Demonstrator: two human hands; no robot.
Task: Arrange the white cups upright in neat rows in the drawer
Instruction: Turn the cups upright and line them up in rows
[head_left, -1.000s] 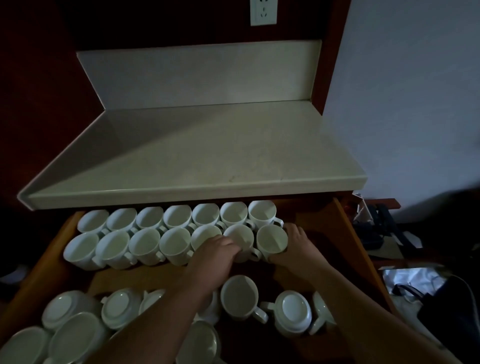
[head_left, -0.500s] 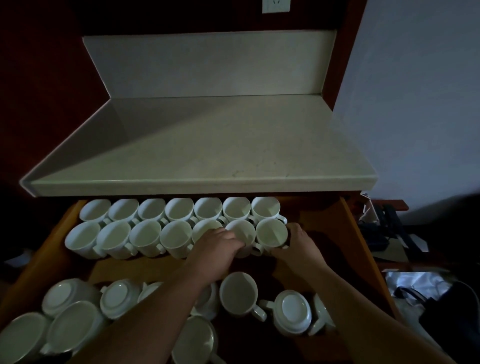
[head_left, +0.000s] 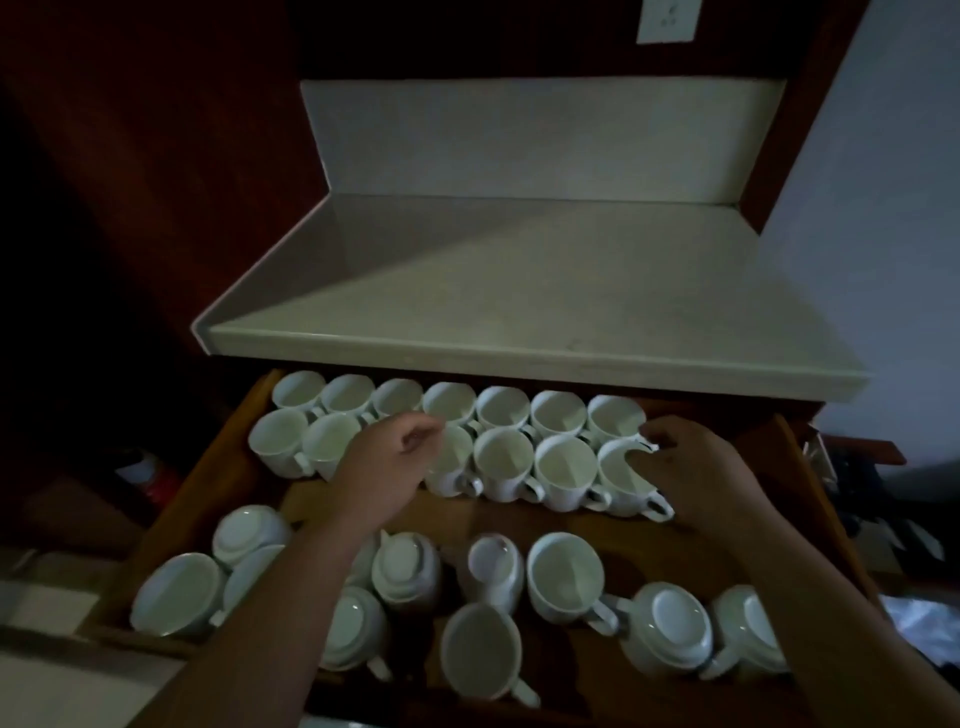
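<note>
1. Pale countertop (head_left: 519, 291) overhangs the rear of the open wooden drawer (head_left: 208, 483) in a dim, wood-panelled alcove, so the farthest cups sit partly under its edge.
2. The back row (head_left: 452, 402) has 7 white cups standing upright, rim to rim, against the drawer's rear, which leaves the front free for working.
3. The second row (head_left: 563, 470) stands just in front of it, mouths up and handles angled toward the front right. The left arm hides part of it.
4. Loose cups (head_left: 665, 623) crowd the drawer's front, most upside down and 2 clearly upright. I judge these still need turning and lining up as a 3rd row.
5. The left hand (head_left: 384, 467) hovers over the second row's middle with its fingers curled and tips drawn together. Whether they pinch a rim I cannot tell.
6. The right hand (head_left: 696, 467) holds the end cup (head_left: 621, 488) of the second row, thumb hooked over its rim and fingers curled behind. It is probably squaring the cup with its neighbours.
</note>
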